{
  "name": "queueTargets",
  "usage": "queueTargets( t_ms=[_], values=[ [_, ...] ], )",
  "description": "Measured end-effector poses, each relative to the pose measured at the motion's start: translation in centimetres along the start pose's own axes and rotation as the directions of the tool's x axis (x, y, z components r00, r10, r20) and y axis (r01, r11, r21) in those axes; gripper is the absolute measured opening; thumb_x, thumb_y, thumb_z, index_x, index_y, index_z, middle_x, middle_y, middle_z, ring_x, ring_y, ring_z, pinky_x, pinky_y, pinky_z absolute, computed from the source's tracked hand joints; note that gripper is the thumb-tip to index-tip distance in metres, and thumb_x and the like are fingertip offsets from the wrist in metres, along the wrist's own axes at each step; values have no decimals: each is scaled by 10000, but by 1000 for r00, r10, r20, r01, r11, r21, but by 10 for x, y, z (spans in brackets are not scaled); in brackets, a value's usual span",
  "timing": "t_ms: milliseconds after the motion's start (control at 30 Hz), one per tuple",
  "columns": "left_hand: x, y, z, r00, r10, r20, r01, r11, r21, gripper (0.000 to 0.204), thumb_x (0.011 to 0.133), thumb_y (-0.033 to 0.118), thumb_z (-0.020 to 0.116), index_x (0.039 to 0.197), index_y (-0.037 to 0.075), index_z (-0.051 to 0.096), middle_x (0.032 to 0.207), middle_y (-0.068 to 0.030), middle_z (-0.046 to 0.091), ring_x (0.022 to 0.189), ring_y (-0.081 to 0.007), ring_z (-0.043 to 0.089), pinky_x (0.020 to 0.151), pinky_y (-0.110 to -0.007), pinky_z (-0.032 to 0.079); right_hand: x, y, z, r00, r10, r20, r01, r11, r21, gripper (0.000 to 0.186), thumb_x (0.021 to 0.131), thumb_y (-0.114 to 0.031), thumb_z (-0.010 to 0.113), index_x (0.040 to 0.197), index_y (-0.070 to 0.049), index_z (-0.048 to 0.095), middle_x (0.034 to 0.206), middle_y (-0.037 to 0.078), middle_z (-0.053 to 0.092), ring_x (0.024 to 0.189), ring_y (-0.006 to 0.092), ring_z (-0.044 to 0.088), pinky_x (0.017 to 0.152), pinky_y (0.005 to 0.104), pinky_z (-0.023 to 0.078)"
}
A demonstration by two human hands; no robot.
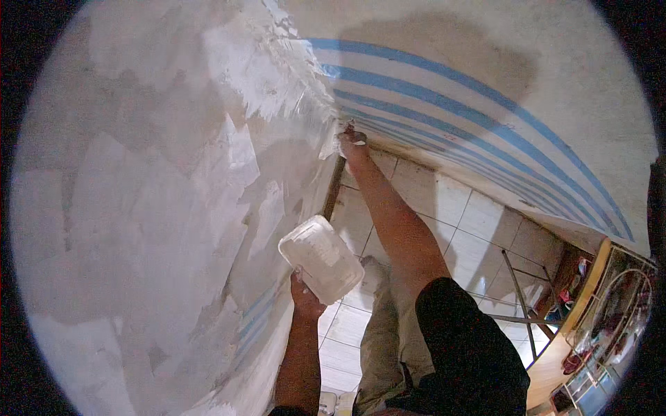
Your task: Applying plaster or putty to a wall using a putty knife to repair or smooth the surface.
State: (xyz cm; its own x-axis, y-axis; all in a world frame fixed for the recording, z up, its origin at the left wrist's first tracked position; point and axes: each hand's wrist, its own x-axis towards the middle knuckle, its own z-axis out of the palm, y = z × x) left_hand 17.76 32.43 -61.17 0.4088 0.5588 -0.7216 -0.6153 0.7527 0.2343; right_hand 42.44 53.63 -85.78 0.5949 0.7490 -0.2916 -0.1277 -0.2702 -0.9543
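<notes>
My left hand (305, 298) grips a rectangular white plastic tub (322, 260) by its near left side, beside the left wall. Whitish smears cover the tub. Stretched far forward, my right hand (352, 141) is closed low in the corner where the two walls meet. It holds what looks like a putty knife (330, 144), its pale blade against the left wall; the handle is mostly hidden by my fingers. White filler (263, 76) lies in rough, fresh-looking patches on the left wall (139, 208) and thickly along the corner.
Blue stripes run across the right wall (444, 97), with my shadow above them. Below is a pale tiled floor (458, 208), where my trousered leg (381, 333) stands. At the right are a thin metal frame (517, 291) and a wood-edged shelf (579, 298) with assorted items.
</notes>
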Motion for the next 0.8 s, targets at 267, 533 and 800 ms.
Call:
queueTargets(
  t_ms=[267, 533, 800],
  values=[
    [0, -9, 25, 987, -106, 120, 111, 993, -30, 634, 854, 458, 510, 1345, 88, 356, 1271, -114, 479, 1158, -315, 479, 967, -515, 403, -26, -98, -40, 948, -245, -203, 286, 935, 207, 157, 777, -139, 595, 852, -3, 567, 793, 100, 564, 781, 242, 544, 689, 353, 441],
    [-28, 8, 41, 998, 18, 52, -21, 997, 70, 666, 841, 519, 489, 1345, 104, 361, 1266, -100, 486, 1137, -310, 500, 955, -513, 416, -124, -167, -69, 960, -281, -16, 253, 888, -384, 274, 829, -207, 567, 1029, -20, 568, 984, 177, 598, 930, 347, 564, 816, 462, 426],
    [-37, 24, 8, 999, 11, 45, -14, 998, 64, 649, 825, 543, 478, 1347, 170, 381, 1328, -77, 457, 1178, -330, 463, 955, -556, 394, -128, -186, -13, 745, -665, 52, 568, 591, -573, 367, 722, -76, 582, 1077, 19, 564, 1049, 222, 591, 1008, 394, 540, 903, 452, 437]
  ],
)
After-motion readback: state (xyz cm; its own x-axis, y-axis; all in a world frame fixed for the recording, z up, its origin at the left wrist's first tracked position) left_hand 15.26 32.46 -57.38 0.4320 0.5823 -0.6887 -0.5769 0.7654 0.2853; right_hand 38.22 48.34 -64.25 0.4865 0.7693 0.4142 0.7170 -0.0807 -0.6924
